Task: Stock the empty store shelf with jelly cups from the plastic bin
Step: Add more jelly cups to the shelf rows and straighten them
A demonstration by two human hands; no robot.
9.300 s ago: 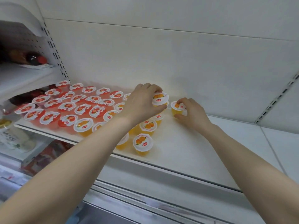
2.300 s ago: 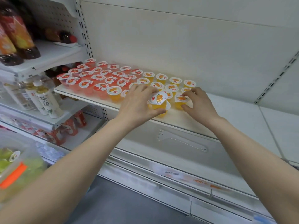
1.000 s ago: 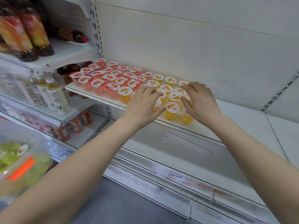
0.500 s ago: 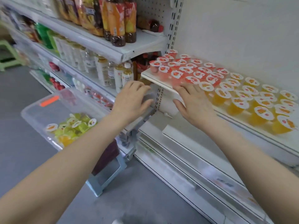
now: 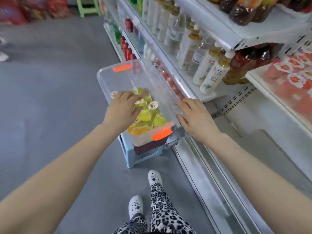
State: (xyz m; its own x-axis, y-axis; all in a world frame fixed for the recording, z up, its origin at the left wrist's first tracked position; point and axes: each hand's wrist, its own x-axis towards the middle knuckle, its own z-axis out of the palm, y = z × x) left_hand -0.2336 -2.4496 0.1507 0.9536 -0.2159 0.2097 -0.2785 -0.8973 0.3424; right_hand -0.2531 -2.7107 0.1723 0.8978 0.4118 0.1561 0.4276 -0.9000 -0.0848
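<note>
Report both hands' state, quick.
Left hand: open, over the jelly cups in the bin.
Right hand: open, holding nothing.

Floor (image 5: 50, 81): grey, smooth, matte.
Shelving (image 5: 270, 125): white metal, tiered, along the right side of the aisle; perforated back panel.
Stock: pale drink bottles (image 5: 209, 68) in upright rows; dark bottles (image 5: 243, 12) on the tier above.
Stools: light-blue stool (image 5: 135, 159) beside the shelving base; green stool (image 5: 87, 7) far down the aisle.
Far left: red packaged goods (image 5: 25, 9), blurred.
Light: even, diffuse.
</note>
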